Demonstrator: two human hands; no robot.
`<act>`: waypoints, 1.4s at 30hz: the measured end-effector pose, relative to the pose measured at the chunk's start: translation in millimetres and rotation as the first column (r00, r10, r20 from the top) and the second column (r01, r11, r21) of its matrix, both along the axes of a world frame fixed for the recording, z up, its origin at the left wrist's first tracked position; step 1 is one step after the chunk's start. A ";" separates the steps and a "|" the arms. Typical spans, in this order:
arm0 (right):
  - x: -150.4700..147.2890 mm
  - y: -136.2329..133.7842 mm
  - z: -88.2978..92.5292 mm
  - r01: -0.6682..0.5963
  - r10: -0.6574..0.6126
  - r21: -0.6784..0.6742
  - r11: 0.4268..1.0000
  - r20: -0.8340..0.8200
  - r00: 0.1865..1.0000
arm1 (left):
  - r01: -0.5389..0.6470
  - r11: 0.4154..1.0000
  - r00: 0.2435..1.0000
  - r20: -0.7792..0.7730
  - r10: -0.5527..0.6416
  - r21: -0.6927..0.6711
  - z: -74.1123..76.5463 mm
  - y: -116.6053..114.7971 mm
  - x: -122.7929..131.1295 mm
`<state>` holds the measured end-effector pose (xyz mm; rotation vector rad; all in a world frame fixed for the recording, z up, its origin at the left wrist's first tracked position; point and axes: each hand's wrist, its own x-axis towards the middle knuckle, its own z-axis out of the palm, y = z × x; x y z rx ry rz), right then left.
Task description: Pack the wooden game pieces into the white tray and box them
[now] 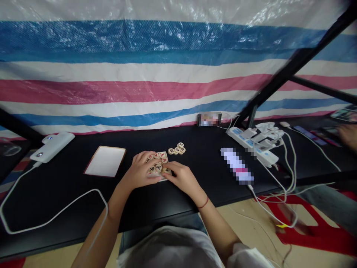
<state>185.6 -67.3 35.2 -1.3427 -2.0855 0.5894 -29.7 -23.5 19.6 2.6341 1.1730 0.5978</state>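
Note:
A small white-edged box (168,158) on the black table holds several round Chinese chess pieces (158,167), some marked in red and some in black. My left hand (141,169) wraps over the box's left side, its thumb along the near edge and its fingers across the far part, hiding some pieces. At the box's near right corner, my right hand (182,176) has its thumb and forefinger around one piece (167,170). Several loose Chinese chess pieces (177,150) lie just beyond the box, to the right.
Left of the box lies a shallow lid (105,161), pale inside. A white power bank (52,147) trails a cable over the left side. Phones (237,165) and a power strip (252,146) with cables occupy the right. Another person's hand (348,136) shows far right.

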 end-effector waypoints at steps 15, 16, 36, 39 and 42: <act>-9.5 5.9 -9.7 0.100 -0.102 0.021 0.995 0.205 0.974 | 0.003 0.986 0.999 -0.043 -0.010 -0.164 -16.2 -2.1 -3.8; -9.9 6.2 -10.0 0.101 -0.104 0.025 0.995 0.204 0.973 | 0.003 0.988 1.000 -0.028 -0.007 -0.156 -17.7 -1.8 -4.1; 17.0 51.7 1.4 0.180 -0.196 0.076 0.981 0.328 0.924 | -0.059 0.975 0.998 -0.002 0.060 -0.215 -20.7 4.5 2.4; 19.0 65.5 5.6 0.132 -0.103 -0.036 0.991 0.434 0.895 | -0.051 0.974 0.999 -0.005 0.052 -0.222 -20.6 6.1 0.6; 16.1 72.6 5.0 0.107 -0.052 -0.088 0.990 0.481 0.875 | -0.046 0.971 0.999 -0.012 0.045 -0.234 -19.0 7.0 -0.6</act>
